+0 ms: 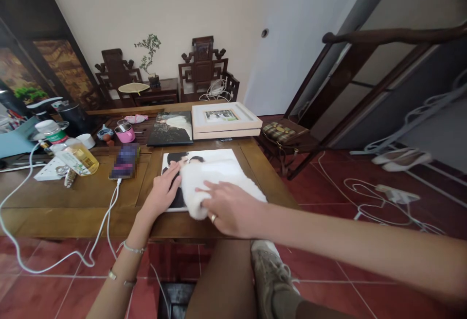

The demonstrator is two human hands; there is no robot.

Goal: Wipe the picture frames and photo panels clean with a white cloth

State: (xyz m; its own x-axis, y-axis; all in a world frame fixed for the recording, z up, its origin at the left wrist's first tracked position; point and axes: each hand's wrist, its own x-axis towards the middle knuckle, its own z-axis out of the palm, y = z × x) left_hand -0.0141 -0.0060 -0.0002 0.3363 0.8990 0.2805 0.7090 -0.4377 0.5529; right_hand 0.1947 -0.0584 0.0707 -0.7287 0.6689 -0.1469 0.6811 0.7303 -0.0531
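Now your hands sit near each other, not touching. Left hand point(164, 192) palm-down, fingers extended, on left side of flat rectangular photo panel point(178, 200). Right hand point(230, 207) clamped, fingers bent, on white cloth point(215, 170): fluffy, thick-piled, rounded folds. Cloth spreads over much of panel, overlaps its near edge. Panel lies on brown wooden table point(120, 216). Beyond: dark photo board point(160, 129), thick pale square-cornered frame point(226, 126). To your left: rounded pink mug point(125, 134), amber-filled plastic bottle point(80, 156).

No legible text or numbers.
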